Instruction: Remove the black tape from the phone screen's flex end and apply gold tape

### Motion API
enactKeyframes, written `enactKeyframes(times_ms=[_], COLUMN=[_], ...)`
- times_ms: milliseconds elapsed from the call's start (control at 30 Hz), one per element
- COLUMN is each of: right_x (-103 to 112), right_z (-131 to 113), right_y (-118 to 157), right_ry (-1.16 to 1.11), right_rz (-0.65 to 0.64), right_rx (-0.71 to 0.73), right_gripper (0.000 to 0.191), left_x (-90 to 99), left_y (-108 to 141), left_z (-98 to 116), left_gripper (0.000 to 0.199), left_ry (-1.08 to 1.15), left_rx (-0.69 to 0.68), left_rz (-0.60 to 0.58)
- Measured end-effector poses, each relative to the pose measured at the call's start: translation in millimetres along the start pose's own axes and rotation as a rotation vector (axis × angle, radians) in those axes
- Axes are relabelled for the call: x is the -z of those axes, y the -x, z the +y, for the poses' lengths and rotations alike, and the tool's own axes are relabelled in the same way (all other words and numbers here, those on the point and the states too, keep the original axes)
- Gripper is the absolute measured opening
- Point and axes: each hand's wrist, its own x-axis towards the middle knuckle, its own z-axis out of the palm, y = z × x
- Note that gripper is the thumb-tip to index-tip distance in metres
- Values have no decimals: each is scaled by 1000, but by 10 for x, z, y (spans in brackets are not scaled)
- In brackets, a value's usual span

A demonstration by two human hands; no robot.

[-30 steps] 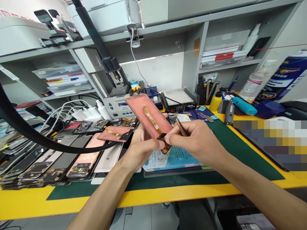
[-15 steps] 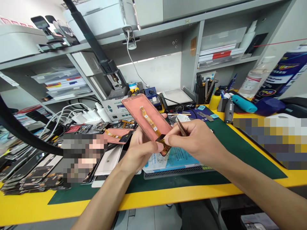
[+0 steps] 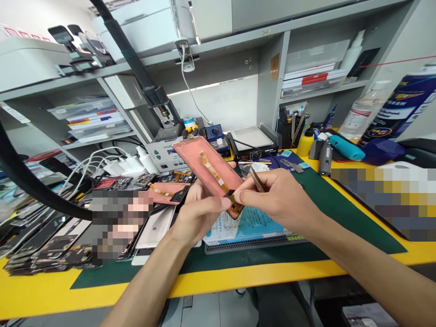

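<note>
My left hand (image 3: pixel 195 215) is closed around a phone screen (image 3: pixel 192 156), holding it tilted above the mat with its pink-orange back facing me. Along that back runs a gold flex cable (image 3: pixel 214 171) with small white labels. My left thumb presses near the screen's lower end, beside a small black piece (image 3: pixel 230 193). Thumb and fingers of my right hand (image 3: pixel 284 197) pinch at this black piece, partly covering it. Tweezers (image 3: pixel 257 179) are also held in my right hand, their tips pointing up and away from the screen.
A second pink-backed screen (image 3: pixel 166 191) lies at left, near a white phone back (image 3: pixel 155 229) and stacked phone parts (image 3: pixel 51 247). Under my hands is a blue-and-white pad (image 3: pixel 250 227) on the green mat (image 3: pixel 340 227). A hot plate (image 3: pixel 254 138) and bottles stand behind.
My left thumb has shifted slightly up along the screen's lower end. Less of the black piece shows between my fingers. Both hands keep their hold.
</note>
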Motion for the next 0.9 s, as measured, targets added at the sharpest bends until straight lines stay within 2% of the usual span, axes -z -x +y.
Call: enactKeyframes(times_ms=[67, 167, 300, 467, 700, 900], right_x=[5, -4, -61, -135, -150, -155], right_z=[6, 22, 65, 113, 96, 93], right_y=[-11, -23, -37, -54, -59, -61], right_ry=[-8, -9, 24, 45, 77, 80], right_rz=[-34, -89, -97, -122, -124, -97], right_rx=[12, 5, 19, 15, -30, -76], right_gripper=[16, 18, 20, 36, 33, 29], left_x=[3, -11, -73, -135, -121, -124], left_y=[-7, -26, -78, -174, -226, -227], left_z=[23, 57, 39, -87, -159, -152], left_gripper=[57, 64, 53, 31, 24, 31], left_ry=[83, 193, 269, 259, 245, 219], left_rx=[-12, -1, 7, 55, 52, 60], left_rz=[33, 86, 164, 307, 378, 377])
